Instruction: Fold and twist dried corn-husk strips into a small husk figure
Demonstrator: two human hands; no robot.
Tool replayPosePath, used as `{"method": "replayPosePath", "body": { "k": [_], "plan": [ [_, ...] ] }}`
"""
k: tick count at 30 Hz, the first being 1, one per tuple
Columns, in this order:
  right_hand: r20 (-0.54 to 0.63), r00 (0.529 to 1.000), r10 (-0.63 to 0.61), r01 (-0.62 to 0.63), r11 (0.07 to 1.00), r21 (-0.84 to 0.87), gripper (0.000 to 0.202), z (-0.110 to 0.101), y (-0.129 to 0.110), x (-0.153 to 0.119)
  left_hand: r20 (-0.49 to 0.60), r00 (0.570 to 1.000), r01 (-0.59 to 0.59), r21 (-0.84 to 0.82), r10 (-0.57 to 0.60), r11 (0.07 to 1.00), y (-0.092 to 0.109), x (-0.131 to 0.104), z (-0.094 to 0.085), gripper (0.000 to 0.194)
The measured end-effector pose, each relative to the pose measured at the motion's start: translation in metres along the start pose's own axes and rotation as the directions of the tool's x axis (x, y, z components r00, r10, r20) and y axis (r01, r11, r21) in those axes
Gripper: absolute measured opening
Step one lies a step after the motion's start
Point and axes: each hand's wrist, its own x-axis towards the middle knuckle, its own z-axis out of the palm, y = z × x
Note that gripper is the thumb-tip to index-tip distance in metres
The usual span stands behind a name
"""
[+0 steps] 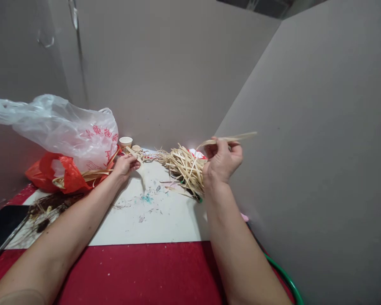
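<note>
My right hand [224,159] is raised at the right of the pile, its fingers closed on a pale flat straw strip [243,137] that sticks out to the right and bends down on the left. Below and left of it lies a heaped pile of straw strips [186,167]. My left hand [126,166] pinches another thin strip [142,176], which hangs down over the white sheet [174,220]. Just behind the left hand stands a paper cup [125,142], with a small tangle of strips [141,153] beside it.
At the left sit a clear plastic bag [66,127] with red print and a red bag [51,171] holding strips. Dark, root-like fibres [47,212] and a black flat device [6,224] lie nearer. Grey walls [178,76] enclose the red-covered surface [139,275]. A green hoop [287,279] is at lower right.
</note>
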Motion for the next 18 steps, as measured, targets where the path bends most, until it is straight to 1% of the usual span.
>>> {"method": "replayPosePath", "body": {
  "k": [2,3,4,5,6,8,9,11,12,13,14,16,18],
  "plan": [
    [0.155,0.987,0.029,-0.019,0.998,-0.063,0.020,0.006,0.000,-0.008,0.041,0.999,-0.011,0.041,0.009,0.999,-0.001,-0.003,0.002,0.026],
    [0.254,0.965,0.067,-0.041,0.994,-0.106,0.020,0.011,0.004,-0.015,0.068,0.998,-0.016,0.063,0.012,0.998,-0.001,-0.005,0.005,0.029],
    [0.348,0.930,0.117,-0.065,0.985,-0.157,0.020,0.016,0.011,-0.025,0.098,0.995,-0.023,0.086,0.015,0.996,-0.002,-0.008,0.007,0.032],
    [0.430,0.884,0.181,-0.094,0.972,-0.217,0.020,0.023,0.021,-0.036,0.129,0.991,-0.032,0.109,0.018,0.993,-0.002,-0.011,0.010,0.034],
    [0.480,0.844,0.240,-0.115,0.954,-0.276,0.019,0.029,0.031,-0.049,0.159,0.987,-0.045,0.131,0.024,0.990,-0.003,-0.013,0.013,0.035],
    [0.494,0.794,0.356,-0.190,0.916,-0.354,0.016,0.041,0.052,-0.073,0.212,0.976,-0.078,0.168,0.041,0.983,-0.006,-0.016,0.017,0.034],
    [0.488,0.763,0.424,-0.254,0.891,-0.376,0.016,0.046,0.061,-0.084,0.239,0.970,-0.096,0.183,0.051,0.978,-0.007,-0.017,0.019,0.033],
    [0.476,0.706,0.525,-0.371,0.846,-0.384,0.015,0.053,0.072,-0.101,0.282,0.957,-0.125,0.193,0.067,0.973,-0.009,-0.018,0.021,0.032],
    [0.476,0.691,0.545,-0.395,0.835,-0.382,0.015,0.055,0.075,-0.105,0.294,0.953,-0.133,0.190,0.073,0.973,-0.010,-0.019,0.021,0.032],
    [0.477,0.694,0.540,-0.389,0.838,-0.383,0.015,0.055,0.075,-0.105,0.297,0.952,-0.136,0.179,0.078,0.974,-0.010,-0.019,0.022,0.032],
    [0.474,0.714,0.515,-0.352,0.850,-0.392,0.014,0.054,0.073,-0.102,0.289,0.954,-0.132,0.164,0.081,0.978,-0.010,-0.020,0.022,0.033],
    [0.452,0.784,0.426,-0.220,0.871,-0.438,0.014,0.046,0.066,-0.085,0.265,0.962,-0.104,0.139,0.064,0.985,-0.009,-0.021,0.022,0.037],
    [0.401,0.864,0.303,-0.059,0.854,-0.517,0.015,0.033,0.053,-0.055,0.246,0.969,-0.068,0.152,0.029,0.986,-0.010,-0.023,0.022,0.039]
  ]
}}
